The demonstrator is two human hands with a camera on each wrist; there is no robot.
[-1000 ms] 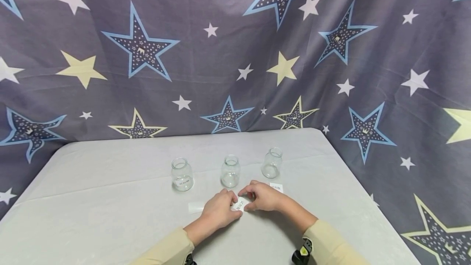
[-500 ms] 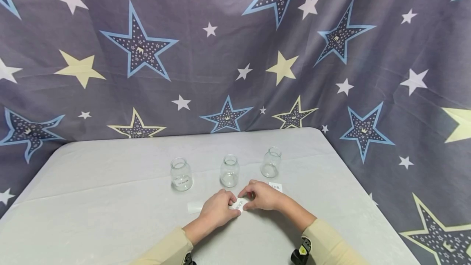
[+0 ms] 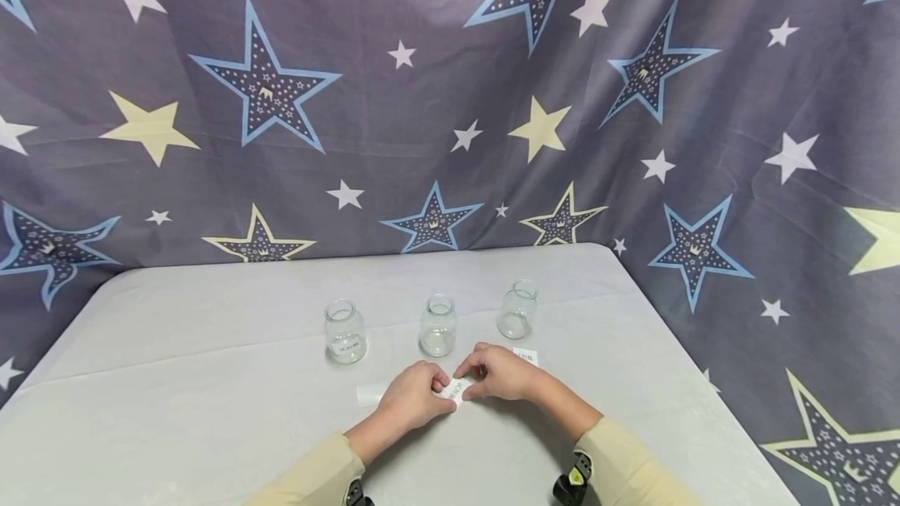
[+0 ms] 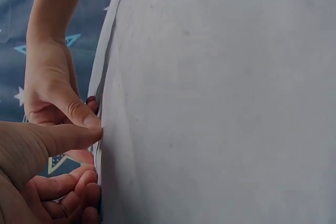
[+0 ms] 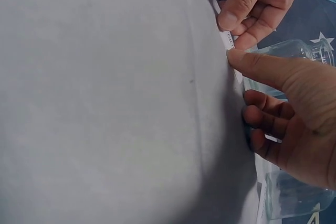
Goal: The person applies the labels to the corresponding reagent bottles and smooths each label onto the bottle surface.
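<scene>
white, thin paper label [image 3: 456, 390] is pinched by curled left hand [image 3: 411, 398] and right hand [image 3: 502, 373] near rounded glass jars [image 3: 437, 329].

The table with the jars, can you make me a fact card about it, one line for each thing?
Left hand: pinches the held label
Right hand: pinches the same label
Held label: white, dark print
Left jar: clear glass, no lid, printed sticker
Middle jar: clear glass, no lid, no sticker visible
Right jar: clear glass, no lid, no sticker visible
Second label: white, printed, just beyond the right hand
White strip: beside the left hand
Curtain: dark, starry
</scene>
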